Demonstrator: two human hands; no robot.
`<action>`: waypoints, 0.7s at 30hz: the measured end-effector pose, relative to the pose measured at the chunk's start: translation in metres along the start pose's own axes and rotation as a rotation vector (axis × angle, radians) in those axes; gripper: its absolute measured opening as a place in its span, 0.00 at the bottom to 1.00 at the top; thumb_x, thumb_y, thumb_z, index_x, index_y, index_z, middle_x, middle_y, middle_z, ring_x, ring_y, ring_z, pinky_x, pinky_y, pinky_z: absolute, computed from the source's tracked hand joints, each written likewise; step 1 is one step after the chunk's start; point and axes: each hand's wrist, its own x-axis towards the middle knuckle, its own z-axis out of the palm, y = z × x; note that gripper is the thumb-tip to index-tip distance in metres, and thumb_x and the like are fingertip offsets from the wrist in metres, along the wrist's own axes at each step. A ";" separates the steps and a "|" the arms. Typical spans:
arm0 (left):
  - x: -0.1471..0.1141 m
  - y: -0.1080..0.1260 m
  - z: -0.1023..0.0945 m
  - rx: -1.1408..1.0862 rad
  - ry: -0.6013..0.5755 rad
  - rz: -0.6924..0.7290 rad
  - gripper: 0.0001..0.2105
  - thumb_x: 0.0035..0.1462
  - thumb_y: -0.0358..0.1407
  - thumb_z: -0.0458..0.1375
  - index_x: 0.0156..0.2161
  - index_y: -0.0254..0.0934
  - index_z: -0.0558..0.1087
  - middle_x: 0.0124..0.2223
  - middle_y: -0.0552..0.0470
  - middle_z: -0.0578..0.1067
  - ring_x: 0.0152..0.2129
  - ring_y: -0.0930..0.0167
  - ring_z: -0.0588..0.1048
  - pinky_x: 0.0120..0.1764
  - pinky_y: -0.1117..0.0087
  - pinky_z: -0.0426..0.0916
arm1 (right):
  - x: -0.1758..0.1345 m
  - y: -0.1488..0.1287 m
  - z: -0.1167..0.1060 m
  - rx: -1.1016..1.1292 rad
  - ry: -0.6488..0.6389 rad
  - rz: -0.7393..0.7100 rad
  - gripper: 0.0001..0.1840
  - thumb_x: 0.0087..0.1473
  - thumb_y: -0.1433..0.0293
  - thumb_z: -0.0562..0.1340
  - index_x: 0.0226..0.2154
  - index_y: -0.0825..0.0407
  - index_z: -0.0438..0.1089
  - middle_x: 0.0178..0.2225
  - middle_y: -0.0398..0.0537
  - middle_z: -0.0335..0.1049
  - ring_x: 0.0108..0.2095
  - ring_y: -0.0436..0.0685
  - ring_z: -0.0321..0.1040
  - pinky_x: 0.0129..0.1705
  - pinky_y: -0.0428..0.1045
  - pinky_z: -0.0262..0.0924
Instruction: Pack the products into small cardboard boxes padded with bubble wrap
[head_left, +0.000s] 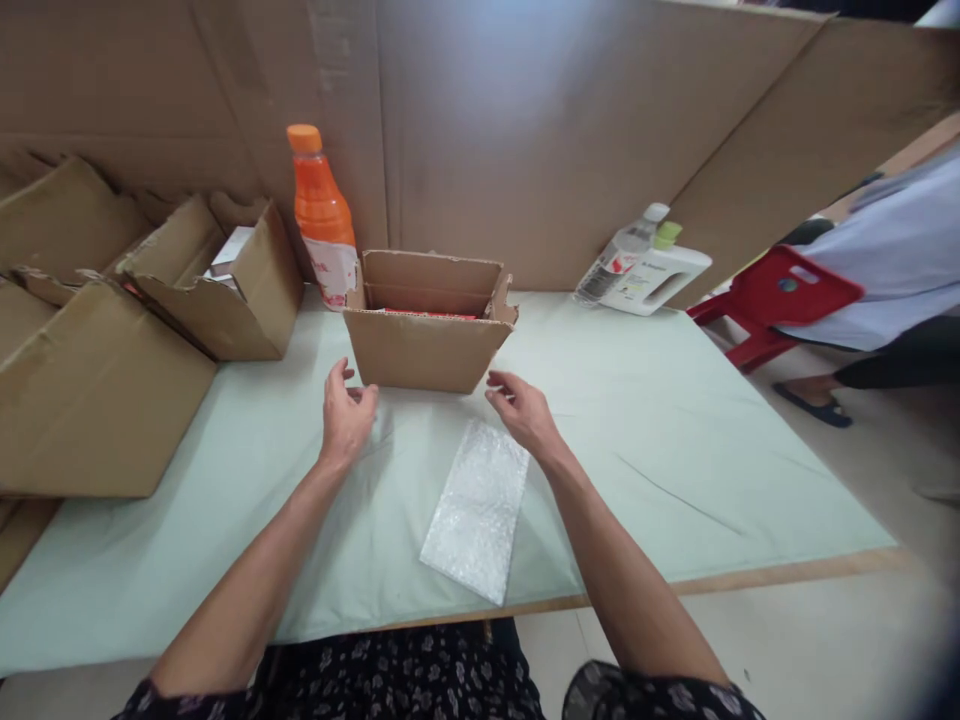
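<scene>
Curling loosely near the cardboard box (426, 350), the left hand (349, 412) and right hand (523, 410) grasp nothing; bubble wrap (477, 512) lies on the desk (637, 390).

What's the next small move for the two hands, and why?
Probably bring the left hand and right hand inward against the open cardboard box. Both look empty, fingers loosely curled, and flank its lower front corners without visibly gripping it; the clear bubble wrap lies nearer the person on the pale green cloth, apparently not held.
</scene>
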 end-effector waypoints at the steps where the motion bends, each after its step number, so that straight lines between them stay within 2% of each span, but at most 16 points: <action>1: -0.012 -0.001 -0.001 0.020 -0.043 0.007 0.27 0.54 0.36 0.58 0.60 0.37 0.63 0.54 0.43 0.71 0.37 0.70 0.73 0.37 0.69 0.71 | -0.011 0.005 -0.003 -0.032 -0.034 -0.027 0.19 0.55 0.69 0.59 0.49 0.51 0.74 0.47 0.52 0.77 0.42 0.59 0.73 0.50 0.57 0.66; 3: -0.044 -0.003 0.001 0.051 -0.200 0.017 0.18 0.54 0.35 0.58 0.51 0.36 0.72 0.44 0.47 0.76 0.35 0.69 0.74 0.40 0.68 0.70 | -0.033 0.013 -0.006 -0.125 -0.113 -0.114 0.18 0.52 0.72 0.61 0.46 0.48 0.76 0.47 0.51 0.77 0.44 0.61 0.72 0.52 0.58 0.65; 5: -0.075 -0.003 0.009 0.062 -0.352 0.004 0.12 0.51 0.32 0.58 0.42 0.37 0.76 0.37 0.50 0.78 0.33 0.69 0.74 0.41 0.67 0.69 | -0.050 0.020 -0.005 -0.201 -0.154 -0.194 0.15 0.51 0.74 0.61 0.41 0.48 0.77 0.46 0.51 0.77 0.46 0.62 0.71 0.53 0.59 0.64; 6: -0.087 -0.003 0.014 0.060 -0.396 -0.013 0.11 0.50 0.31 0.59 0.40 0.38 0.77 0.36 0.51 0.78 0.31 0.69 0.74 0.40 0.67 0.69 | -0.056 0.021 -0.004 -0.216 -0.149 -0.214 0.13 0.52 0.74 0.60 0.38 0.49 0.77 0.45 0.52 0.77 0.46 0.63 0.71 0.53 0.59 0.63; 8: -0.102 -0.001 0.025 0.048 -0.460 -0.058 0.13 0.51 0.32 0.59 0.43 0.38 0.77 0.35 0.52 0.78 0.28 0.70 0.73 0.37 0.67 0.68 | -0.065 0.022 -0.003 -0.191 -0.105 -0.221 0.10 0.54 0.74 0.58 0.36 0.49 0.75 0.46 0.52 0.76 0.49 0.62 0.70 0.54 0.59 0.63; 10: -0.106 0.001 0.033 0.019 -0.509 -0.120 0.17 0.54 0.37 0.58 0.48 0.35 0.74 0.34 0.51 0.78 0.24 0.71 0.73 0.32 0.68 0.68 | -0.072 0.018 -0.004 -0.063 -0.040 -0.230 0.09 0.57 0.72 0.57 0.36 0.48 0.73 0.50 0.52 0.73 0.52 0.60 0.69 0.57 0.59 0.62; 13: -0.101 0.004 0.036 -0.019 -0.537 -0.213 0.27 0.53 0.45 0.61 0.54 0.31 0.70 0.33 0.50 0.77 0.23 0.71 0.72 0.28 0.70 0.66 | -0.084 0.004 -0.007 0.319 0.005 -0.200 0.05 0.58 0.66 0.60 0.35 0.48 0.71 0.51 0.52 0.74 0.53 0.59 0.70 0.57 0.59 0.62; 16: -0.100 0.008 0.031 -0.058 -0.546 -0.305 0.32 0.47 0.50 0.66 0.52 0.30 0.71 0.30 0.52 0.75 0.22 0.70 0.72 0.26 0.70 0.64 | -0.092 -0.014 -0.009 0.678 -0.035 -0.113 0.10 0.56 0.59 0.63 0.33 0.47 0.68 0.49 0.52 0.75 0.50 0.61 0.73 0.52 0.60 0.67; 17: -0.101 0.009 0.028 -0.074 -0.559 -0.331 0.31 0.47 0.55 0.64 0.49 0.31 0.73 0.28 0.51 0.75 0.22 0.69 0.72 0.26 0.69 0.64 | -0.093 -0.019 -0.009 0.758 -0.047 -0.089 0.13 0.56 0.56 0.63 0.32 0.47 0.66 0.49 0.53 0.75 0.49 0.62 0.73 0.51 0.60 0.68; 19: -0.105 0.011 0.019 -0.174 -0.595 -0.397 0.34 0.51 0.64 0.55 0.42 0.31 0.76 0.29 0.46 0.76 0.23 0.65 0.75 0.28 0.66 0.68 | -0.091 -0.029 -0.009 0.839 -0.036 -0.053 0.17 0.55 0.51 0.62 0.31 0.47 0.62 0.49 0.54 0.74 0.48 0.64 0.74 0.49 0.62 0.68; 21: -0.109 0.010 0.006 -0.332 -0.573 -0.443 0.39 0.53 0.68 0.45 0.42 0.32 0.76 0.36 0.41 0.79 0.32 0.60 0.78 0.35 0.61 0.72 | -0.087 -0.036 -0.007 0.855 -0.005 -0.036 0.17 0.58 0.49 0.57 0.33 0.45 0.61 0.50 0.54 0.73 0.49 0.64 0.73 0.48 0.63 0.69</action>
